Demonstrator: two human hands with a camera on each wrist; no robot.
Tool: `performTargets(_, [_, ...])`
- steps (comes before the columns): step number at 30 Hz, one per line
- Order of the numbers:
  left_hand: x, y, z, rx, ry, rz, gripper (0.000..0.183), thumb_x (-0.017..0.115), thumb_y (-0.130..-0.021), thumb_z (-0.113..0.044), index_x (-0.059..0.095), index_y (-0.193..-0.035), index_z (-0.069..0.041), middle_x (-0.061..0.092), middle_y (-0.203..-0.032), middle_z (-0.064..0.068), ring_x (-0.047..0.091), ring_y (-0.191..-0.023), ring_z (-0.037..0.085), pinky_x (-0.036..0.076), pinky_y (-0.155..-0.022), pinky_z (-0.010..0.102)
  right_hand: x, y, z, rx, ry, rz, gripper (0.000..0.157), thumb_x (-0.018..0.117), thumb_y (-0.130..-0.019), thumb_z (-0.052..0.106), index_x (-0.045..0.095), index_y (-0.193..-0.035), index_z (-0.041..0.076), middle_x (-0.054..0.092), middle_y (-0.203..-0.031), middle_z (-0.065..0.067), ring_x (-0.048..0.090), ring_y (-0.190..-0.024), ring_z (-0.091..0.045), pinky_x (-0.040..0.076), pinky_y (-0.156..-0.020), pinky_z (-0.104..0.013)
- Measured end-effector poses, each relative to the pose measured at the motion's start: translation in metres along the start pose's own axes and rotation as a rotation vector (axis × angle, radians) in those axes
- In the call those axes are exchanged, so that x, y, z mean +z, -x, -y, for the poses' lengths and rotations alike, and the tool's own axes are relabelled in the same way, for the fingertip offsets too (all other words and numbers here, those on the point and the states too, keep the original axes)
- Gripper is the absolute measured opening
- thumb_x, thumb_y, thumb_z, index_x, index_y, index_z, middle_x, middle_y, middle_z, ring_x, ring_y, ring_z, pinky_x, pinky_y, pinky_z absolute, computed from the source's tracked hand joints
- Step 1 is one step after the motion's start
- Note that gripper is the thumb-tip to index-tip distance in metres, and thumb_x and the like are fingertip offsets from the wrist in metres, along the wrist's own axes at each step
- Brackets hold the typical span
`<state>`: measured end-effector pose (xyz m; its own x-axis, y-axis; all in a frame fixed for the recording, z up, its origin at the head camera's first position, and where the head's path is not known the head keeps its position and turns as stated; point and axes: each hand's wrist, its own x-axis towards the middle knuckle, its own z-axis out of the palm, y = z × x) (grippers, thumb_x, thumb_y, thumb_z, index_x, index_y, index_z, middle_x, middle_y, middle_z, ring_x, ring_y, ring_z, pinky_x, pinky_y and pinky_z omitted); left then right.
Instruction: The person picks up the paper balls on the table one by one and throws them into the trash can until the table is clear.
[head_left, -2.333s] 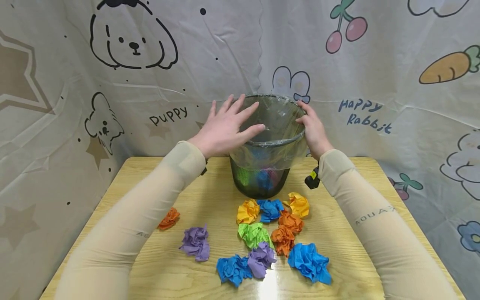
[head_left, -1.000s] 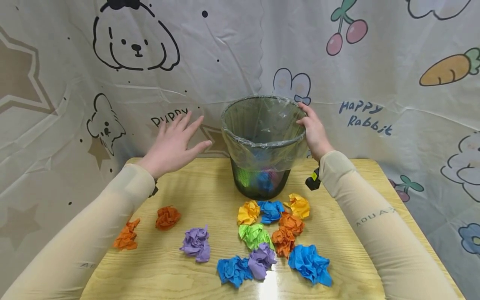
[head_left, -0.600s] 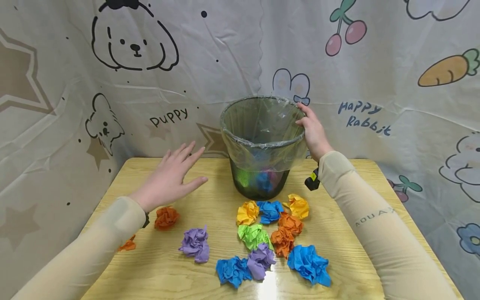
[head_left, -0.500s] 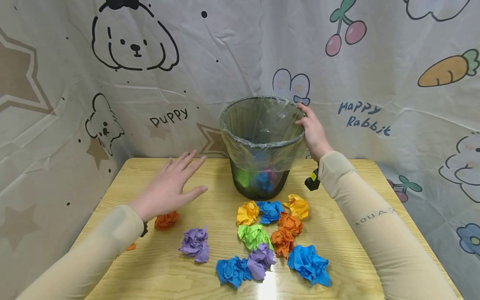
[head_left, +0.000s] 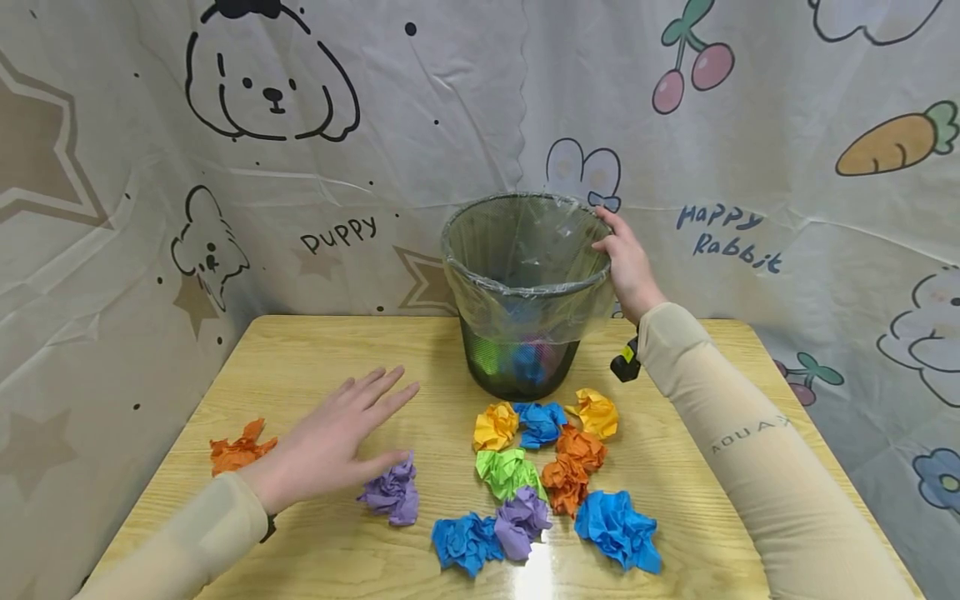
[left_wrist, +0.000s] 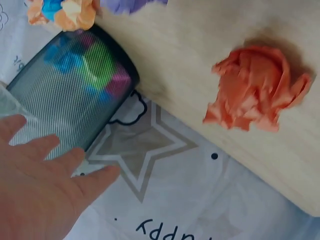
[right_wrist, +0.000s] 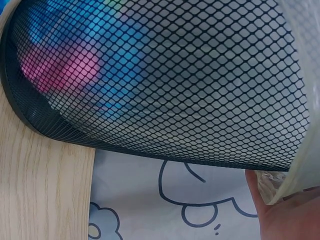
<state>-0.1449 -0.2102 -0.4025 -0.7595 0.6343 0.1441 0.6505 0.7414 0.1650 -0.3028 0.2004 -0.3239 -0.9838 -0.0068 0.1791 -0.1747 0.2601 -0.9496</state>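
A black mesh waste bin (head_left: 498,362) lined with a clear plastic bag (head_left: 525,308) stands at the back of the table. My right hand (head_left: 630,262) grips its right rim, thumb inside; in the right wrist view this hand (right_wrist: 290,220) is at the bag's edge. My left hand (head_left: 330,446) hovers low over the table's left side, fingers straight, holding nothing. Its thumb overlaps a purple crumpled paper ball (head_left: 396,496); contact is unclear. Left of that hand lies an orange paper ball (head_left: 243,447). In the left wrist view an orange ball (left_wrist: 257,87) lies apart from the fingers.
Before the bin lie several crumpled paper balls: yellow (head_left: 496,426), blue (head_left: 618,531), green (head_left: 510,472), orange (head_left: 566,481) and purple (head_left: 522,522). Colored balls (right_wrist: 65,67) show through the mesh inside the bin. A printed curtain (head_left: 450,100) hangs behind the table (head_left: 337,350).
My left hand has left the bin's rim, moving left and then down over the table. It now hides one orange ball while another shows. My right hand stays on the rim.
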Motion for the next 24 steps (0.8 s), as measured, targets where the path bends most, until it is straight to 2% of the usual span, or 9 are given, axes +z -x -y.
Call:
performTargets(5, [0.014,0.014,-0.005,0.021,0.053,0.089,0.087,0.067,-0.094,-0.059,0.028,-0.164,-0.027,0.020,-0.169,0.007,0.028,-0.150,0.037,0.034,-0.113,0.057,0.001,0.001,0.001,-0.002,0.001,0.005,0.064,0.035,-0.102,0.012,0.026,-0.164,0.025,0.012,-0.171,0.007,0.008,-0.155,-0.018,0.009,-0.124,-0.046])
performTargets(9, [0.024,0.022,-0.009,0.000,0.099,0.187,0.090,0.072,-0.091,-0.056,0.027,-0.164,-0.029,0.023,-0.168,0.011,0.034,-0.147,0.036,0.045,-0.106,0.054,0.000,0.000,0.001,-0.004,0.001,0.001,0.064,0.035,-0.102,0.011,0.027,-0.164,0.024,0.012,-0.171,0.006,0.008,-0.155,-0.018,0.008,-0.124,-0.046])
performTargets(12, [0.029,0.025,-0.011,-0.010,0.113,0.237,0.091,0.075,-0.090,-0.053,0.027,-0.164,-0.032,0.025,-0.167,0.011,0.037,-0.146,0.036,0.049,-0.100,0.054,0.000,0.000,0.000,-0.005,-0.001,-0.002,0.064,0.035,-0.102,0.011,0.027,-0.164,0.023,0.013,-0.171,0.006,0.008,-0.155,-0.018,0.008,-0.124,-0.046])
performTargets(15, [0.035,0.027,-0.012,-0.006,0.110,0.263,0.088,0.075,-0.090,-0.052,0.029,-0.163,-0.033,0.027,-0.167,0.010,0.038,-0.145,0.036,0.050,-0.099,0.054,-0.001,-0.001,-0.001,-0.005,-0.001,-0.003,0.064,0.036,-0.101,0.011,0.028,-0.164,0.023,0.013,-0.171,0.006,0.008,-0.155,-0.018,0.009,-0.124,-0.046])
performTargets(20, [0.045,0.027,-0.013,0.027,0.092,0.268,0.085,0.077,-0.089,-0.049,0.038,-0.161,-0.026,0.032,-0.164,0.016,0.041,-0.143,0.038,0.048,-0.101,0.055,-0.001,0.000,0.000,-0.003,0.013,0.000,0.064,0.035,-0.102,0.012,0.027,-0.164,0.024,0.012,-0.171,0.007,0.007,-0.155,-0.018,0.008,-0.124,-0.047])
performTargets(24, [0.050,0.026,-0.014,0.028,0.076,0.271,0.085,0.079,-0.088,-0.048,0.041,-0.159,-0.023,0.035,-0.162,0.017,0.045,-0.140,0.037,0.049,-0.100,0.054,-0.001,0.000,0.000,-0.003,0.018,-0.002,0.064,0.035,-0.102,0.012,0.027,-0.164,0.023,0.013,-0.171,0.007,0.008,-0.155,-0.018,0.009,-0.124,-0.047])
